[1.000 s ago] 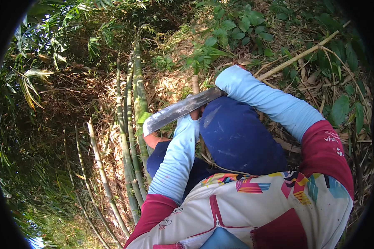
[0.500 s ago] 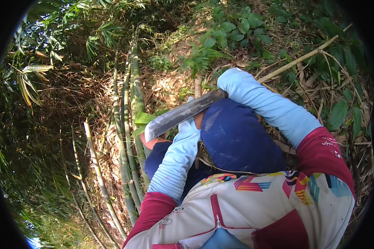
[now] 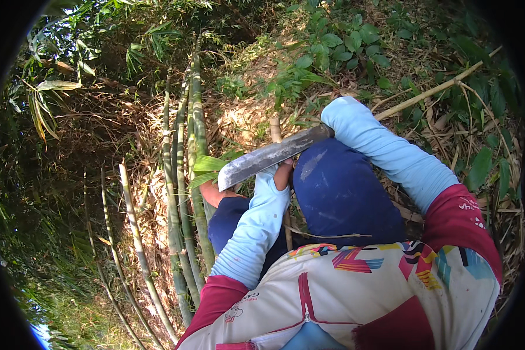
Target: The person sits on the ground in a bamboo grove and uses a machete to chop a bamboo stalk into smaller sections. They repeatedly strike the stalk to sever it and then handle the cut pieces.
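Observation:
A machete [image 3: 274,155] lies slantwise across the view, its broad worn grey blade reaching left over my left wrist. My right hand [image 3: 328,108] is shut on its handle end; the light-blue sleeve covers most of those fingers and the handle. A thin tan bamboo stick [image 3: 275,129] stands upright between my knees, showing above the blade and again below it. Around this stick my left hand [image 3: 283,174] appears closed, partly hidden by the blade and sleeve. My bent knee [image 3: 341,186] in dark blue cloth is just right of the left hand.
Several green bamboo stems [image 3: 196,134] rise at the left, with a cut pale stem [image 3: 137,233] beside them. A long dry pole [image 3: 437,88] slants across the upper right. Leafy plants [image 3: 350,44] and dry leaf litter cover the slope ahead.
The machete and both hands sit slightly further right in the picture, as does the whole scene. The blade has dropped a little, and more of the stick shows above and below it.

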Demonstrator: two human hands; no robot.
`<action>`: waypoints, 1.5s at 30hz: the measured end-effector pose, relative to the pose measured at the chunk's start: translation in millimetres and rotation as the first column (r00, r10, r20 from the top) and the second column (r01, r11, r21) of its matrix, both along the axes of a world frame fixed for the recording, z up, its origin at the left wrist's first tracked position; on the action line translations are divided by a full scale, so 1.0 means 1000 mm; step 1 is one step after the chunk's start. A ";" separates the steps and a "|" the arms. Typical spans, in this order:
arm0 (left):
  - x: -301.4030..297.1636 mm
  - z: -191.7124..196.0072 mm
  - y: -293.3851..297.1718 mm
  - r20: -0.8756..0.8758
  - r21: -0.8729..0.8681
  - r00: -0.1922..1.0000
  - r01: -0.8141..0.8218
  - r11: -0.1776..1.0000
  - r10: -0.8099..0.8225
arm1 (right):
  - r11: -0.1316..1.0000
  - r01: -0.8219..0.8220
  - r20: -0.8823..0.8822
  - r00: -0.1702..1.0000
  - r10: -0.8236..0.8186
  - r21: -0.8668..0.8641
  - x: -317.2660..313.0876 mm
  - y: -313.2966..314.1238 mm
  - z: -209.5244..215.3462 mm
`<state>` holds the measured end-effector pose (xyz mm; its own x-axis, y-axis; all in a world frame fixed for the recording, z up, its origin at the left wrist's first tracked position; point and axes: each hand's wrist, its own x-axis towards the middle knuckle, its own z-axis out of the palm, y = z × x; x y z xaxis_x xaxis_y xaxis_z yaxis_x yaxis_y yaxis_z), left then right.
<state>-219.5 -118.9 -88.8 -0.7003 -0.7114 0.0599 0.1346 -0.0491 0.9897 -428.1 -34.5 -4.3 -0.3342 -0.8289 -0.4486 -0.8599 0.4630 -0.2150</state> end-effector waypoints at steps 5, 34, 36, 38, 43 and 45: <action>0.010 0.029 -0.009 0.081 0.455 0.943 0.252 0.854 -0.322 | 0.999 0.001 0.064 0.998 0.002 -0.046 0.001 0.008 0.008; -0.039 -0.003 -0.022 0.168 0.167 0.953 0.225 0.960 -0.253 | 0.981 -0.062 0.109 0.991 0.083 -0.185 -0.010 0.016 -0.017; -0.040 -0.004 -0.022 0.167 0.175 0.952 0.226 0.958 -0.255 | 0.980 -0.078 0.099 0.990 0.097 -0.181 -0.013 0.016 -0.023; -0.041 -0.006 -0.021 0.165 0.182 0.952 0.226 0.957 -0.256 | 0.980 -0.072 0.092 0.992 0.090 -0.186 -0.014 0.015 -0.024; -0.045 -0.009 -0.024 0.170 0.193 0.952 0.223 0.956 -0.256 | 0.949 -0.078 0.044 0.994 0.096 -0.304 -0.011 0.019 -0.027; -0.050 -0.011 -0.026 0.172 0.191 0.951 0.223 0.956 -0.257 | 0.964 -0.117 -0.004 0.993 0.119 -0.238 -0.010 0.015 -0.023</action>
